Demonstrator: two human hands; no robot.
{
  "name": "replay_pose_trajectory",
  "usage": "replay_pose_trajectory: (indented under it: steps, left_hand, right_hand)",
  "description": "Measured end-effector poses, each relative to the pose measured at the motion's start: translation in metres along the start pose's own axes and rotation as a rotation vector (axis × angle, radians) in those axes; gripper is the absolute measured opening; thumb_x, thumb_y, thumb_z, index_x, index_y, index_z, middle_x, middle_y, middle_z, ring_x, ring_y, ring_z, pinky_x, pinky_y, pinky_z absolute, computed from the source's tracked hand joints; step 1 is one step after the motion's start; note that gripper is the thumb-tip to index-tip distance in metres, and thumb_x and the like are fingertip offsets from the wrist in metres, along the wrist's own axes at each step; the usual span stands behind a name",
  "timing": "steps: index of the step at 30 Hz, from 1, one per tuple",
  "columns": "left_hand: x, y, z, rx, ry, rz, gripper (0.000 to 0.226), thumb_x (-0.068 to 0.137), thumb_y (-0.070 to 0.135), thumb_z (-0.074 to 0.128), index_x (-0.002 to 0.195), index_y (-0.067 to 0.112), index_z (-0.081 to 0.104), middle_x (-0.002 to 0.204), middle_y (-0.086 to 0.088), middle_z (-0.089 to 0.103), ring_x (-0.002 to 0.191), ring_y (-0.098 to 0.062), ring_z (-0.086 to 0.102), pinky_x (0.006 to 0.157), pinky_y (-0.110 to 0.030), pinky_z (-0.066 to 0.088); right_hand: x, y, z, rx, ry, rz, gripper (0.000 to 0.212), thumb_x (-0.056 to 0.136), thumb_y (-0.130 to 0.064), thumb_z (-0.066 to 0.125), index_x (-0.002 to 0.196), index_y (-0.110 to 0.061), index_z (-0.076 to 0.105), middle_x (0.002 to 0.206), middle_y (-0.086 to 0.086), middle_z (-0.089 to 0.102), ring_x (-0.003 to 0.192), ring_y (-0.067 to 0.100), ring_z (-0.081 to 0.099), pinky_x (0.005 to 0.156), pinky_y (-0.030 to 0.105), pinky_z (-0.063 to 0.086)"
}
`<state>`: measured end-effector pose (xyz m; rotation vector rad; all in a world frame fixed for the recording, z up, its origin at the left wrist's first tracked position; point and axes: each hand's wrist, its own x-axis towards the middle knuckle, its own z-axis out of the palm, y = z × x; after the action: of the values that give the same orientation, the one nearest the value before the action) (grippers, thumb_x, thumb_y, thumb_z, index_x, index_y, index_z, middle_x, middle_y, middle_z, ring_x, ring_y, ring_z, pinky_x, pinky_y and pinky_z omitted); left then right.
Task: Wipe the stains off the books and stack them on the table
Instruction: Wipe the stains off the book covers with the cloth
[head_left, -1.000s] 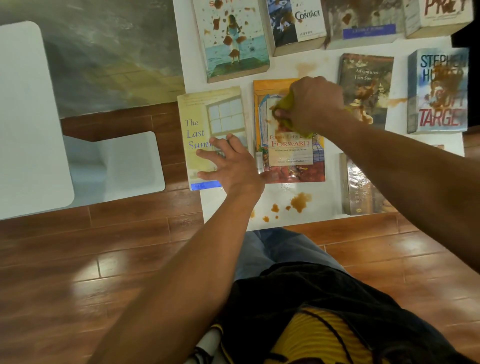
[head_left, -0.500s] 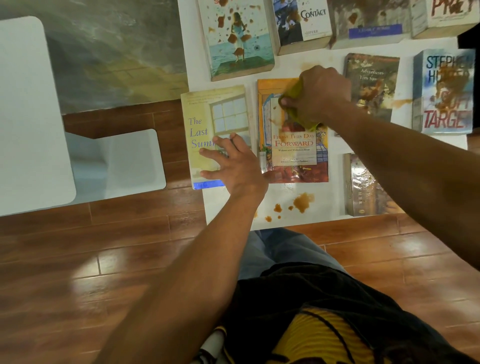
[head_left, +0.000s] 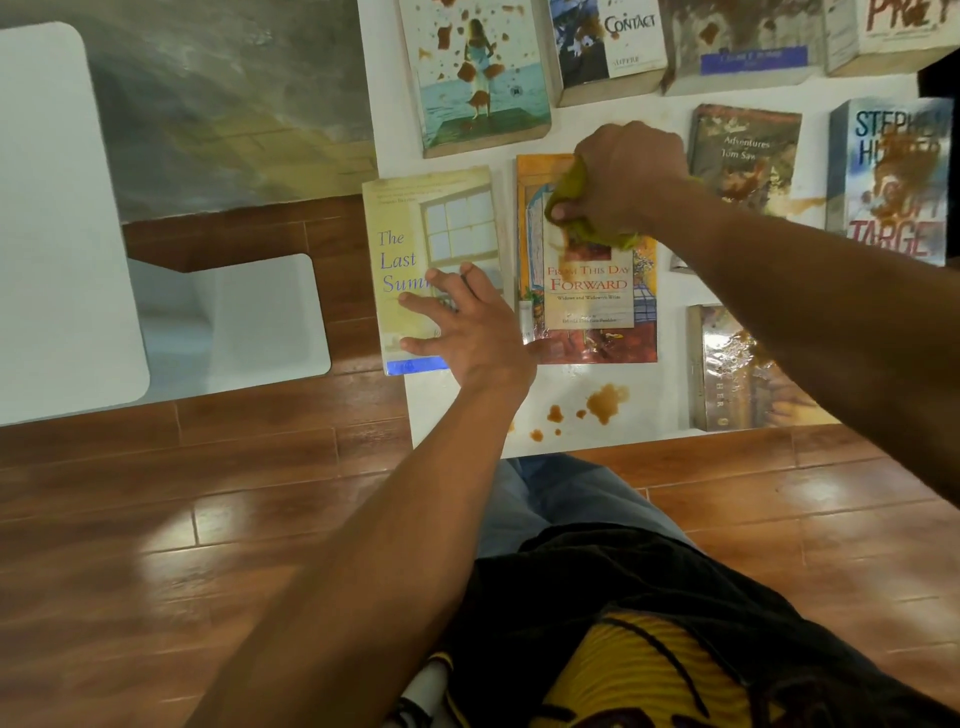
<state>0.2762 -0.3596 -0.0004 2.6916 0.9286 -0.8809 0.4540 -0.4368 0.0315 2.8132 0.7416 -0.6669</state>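
1. Books lie flat in rows on the white table (head_left: 670, 410), most of them spattered with brown stains; farthest left is the pale yellow book (head_left: 415, 218) titled "The Last Summer", which overhangs the table's left edge.
2. His left hand (head_left: 467, 332) rests on that yellow cover, fingers straight and spread, palm down near the lower right corner, the thumb reaching to the edge of the next book.
3. Above it, the seaside book (head_left: 478, 78), with a figure by the water, carries many brown blotches.
4. Just right of the yellow one lies the orange book (head_left: 589, 301), "From This Day Forward".
5. On its upper part sits a yellow-green cloth (head_left: 566, 192), bunched up.
6. His right hand (head_left: 623, 171) grips the cloth, fingers curled around it and pressing it onto the cover.
7. Below that book, brown spills (head_left: 605, 402) dot the bare tabletop near the front edge.
8. Further right are the "Contact" book (head_left: 608, 47) in the top row, the Tom Sawyer book (head_left: 743, 150) with stains across it, and a glossy stained book (head_left: 727, 369) near the front edge, partly hidden by his forearm.
9. Far right, the "Soft Target" book (head_left: 888, 176) shows a large smear over its title.
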Motion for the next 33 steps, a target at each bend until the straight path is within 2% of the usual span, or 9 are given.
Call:
replay_pose_trajectory:
  steps: [5, 9, 13, 17, 19, 22, 26, 30, 33]
  left_hand:
    - [0.001, 0.0, 0.0, 0.011, 0.002, 0.005, 0.131, 0.07, 0.078, 0.07, 0.153, 0.004, 0.002, 0.161, -0.026, 0.003, 0.144, -0.06, 0.006, 0.102, -0.076, 0.032]
    - [0.0, -0.002, -0.002, 0.002, -0.002, 0.004, 0.131, 0.069, 0.078, 0.07, 0.153, 0.005, 0.002, 0.161, -0.026, 0.003, 0.144, -0.06, 0.006, 0.102, -0.076, 0.031]
    - [0.0, 0.001, -0.001, 0.01, -0.004, 0.003, 0.134, 0.068, 0.08, 0.069, 0.154, 0.004, 0.001, 0.16, -0.027, 0.002, 0.144, -0.06, 0.006, 0.101, -0.077, 0.031]
    - [0.0, -0.002, -0.002, -0.007, -0.004, 0.012, 0.133, 0.068, 0.081, 0.067, 0.154, 0.005, 0.001, 0.161, -0.026, 0.002, 0.145, -0.06, 0.005, 0.102, -0.077, 0.03]
    - [0.0, -0.003, -0.002, -0.01, -0.014, 0.011, 0.132, 0.069, 0.08, 0.069, 0.153, 0.004, 0.001, 0.161, -0.026, 0.001, 0.145, -0.06, 0.004, 0.103, -0.077, 0.029]
    - [-0.002, 0.0, -0.001, 0.002, -0.001, 0.013, 0.131, 0.068, 0.079, 0.07, 0.152, 0.003, 0.002, 0.16, -0.027, 0.002, 0.144, -0.06, 0.006, 0.102, -0.077, 0.03]
    - [-0.002, -0.001, -0.002, 0.004, 0.007, 0.017, 0.13, 0.07, 0.079, 0.068, 0.154, 0.004, 0.002, 0.161, -0.026, 0.003, 0.145, -0.06, 0.006, 0.102, -0.076, 0.031]
    - [-0.001, -0.001, -0.002, 0.011, 0.009, 0.002, 0.132, 0.068, 0.08, 0.069, 0.153, 0.003, 0.003, 0.16, -0.027, 0.004, 0.144, -0.06, 0.007, 0.101, -0.076, 0.033]
    - [0.0, -0.001, -0.002, -0.007, -0.001, 0.017, 0.133, 0.068, 0.081, 0.068, 0.154, 0.004, 0.002, 0.161, -0.027, 0.002, 0.145, -0.06, 0.005, 0.102, -0.076, 0.031]
  right_hand:
    - [-0.008, -0.005, 0.004, -0.066, -0.098, -0.101, 0.059, 0.075, -0.077, 0.065, 0.09, -0.02, 0.056, 0.08, 0.001, 0.054, 0.08, 0.026, 0.054, 0.069, 0.038, 0.045]
    - [-0.005, 0.002, -0.003, -0.031, -0.04, -0.047, 0.062, 0.074, -0.075, 0.067, 0.094, -0.017, 0.057, 0.081, 0.003, 0.053, 0.082, 0.027, 0.054, 0.069, 0.038, 0.043]
    - [-0.025, -0.005, 0.007, -0.196, -0.131, -0.217, 0.057, 0.08, -0.074, 0.061, 0.087, -0.019, 0.048, 0.073, -0.001, 0.046, 0.077, 0.026, 0.049, 0.065, 0.037, 0.042]
    - [-0.016, 0.002, -0.006, -0.229, -0.044, -0.2, 0.056, 0.08, -0.07, 0.065, 0.092, -0.016, 0.054, 0.08, 0.005, 0.054, 0.076, 0.026, 0.051, 0.065, 0.037, 0.042]
    - [-0.024, -0.004, -0.001, -0.268, -0.027, -0.248, 0.052, 0.082, -0.066, 0.066, 0.09, -0.016, 0.052, 0.08, 0.005, 0.053, 0.075, 0.026, 0.052, 0.064, 0.037, 0.044]
    - [-0.037, -0.002, 0.009, -0.295, -0.117, -0.321, 0.051, 0.083, -0.067, 0.064, 0.088, -0.017, 0.05, 0.08, 0.003, 0.055, 0.076, 0.026, 0.055, 0.062, 0.036, 0.044]
    - [-0.029, 0.006, -0.001, -0.183, -0.083, -0.166, 0.055, 0.08, -0.068, 0.066, 0.09, -0.017, 0.048, 0.072, 0.0, 0.044, 0.078, 0.026, 0.049, 0.065, 0.038, 0.04]
    - [-0.044, -0.002, 0.014, -0.207, -0.15, -0.242, 0.058, 0.079, -0.07, 0.065, 0.101, -0.017, 0.06, 0.08, 0.002, 0.052, 0.076, 0.025, 0.049, 0.065, 0.036, 0.043]
    - [-0.038, 0.007, 0.002, -0.181, -0.151, -0.178, 0.061, 0.075, -0.073, 0.067, 0.1, -0.018, 0.06, 0.077, -0.001, 0.05, 0.078, 0.025, 0.05, 0.066, 0.037, 0.045]
